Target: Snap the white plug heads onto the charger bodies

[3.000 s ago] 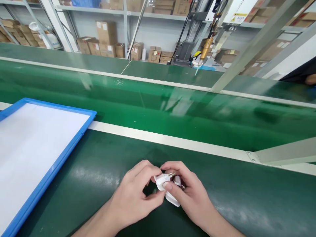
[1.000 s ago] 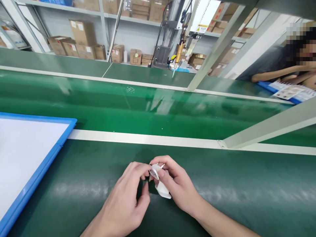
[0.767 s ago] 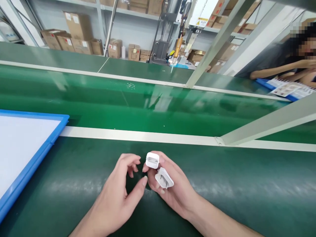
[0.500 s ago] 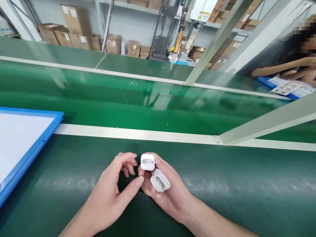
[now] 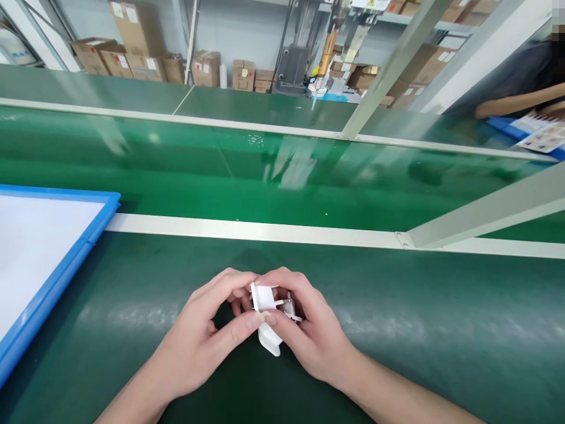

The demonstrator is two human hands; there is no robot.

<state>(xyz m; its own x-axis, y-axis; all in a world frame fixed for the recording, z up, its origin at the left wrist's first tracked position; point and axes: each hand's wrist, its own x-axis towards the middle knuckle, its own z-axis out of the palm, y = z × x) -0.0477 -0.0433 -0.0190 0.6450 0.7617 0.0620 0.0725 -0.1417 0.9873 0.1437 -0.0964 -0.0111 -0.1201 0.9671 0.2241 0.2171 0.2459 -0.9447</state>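
Observation:
Low over the dark green bench mat, both hands meet around two small white plug parts. My left hand pinches a white plug piece between thumb and fingers. My right hand curls around a second white plug body, whose lower end sticks out below the fingers. The two pieces touch each other between the fingertips; metal pins show faintly at the join.
A blue-framed tray with a white sheet lies at the left. Beyond a pale rail runs a glossy green conveyor belt. Grey frame struts cross at the right. Another person's arm rests at the far right. Cardboard boxes fill the back shelves.
Half a second ago my right hand lay open with both white pieces on it and my left hand hovered apart. Now both hands have closed on the pieces and brought them together.

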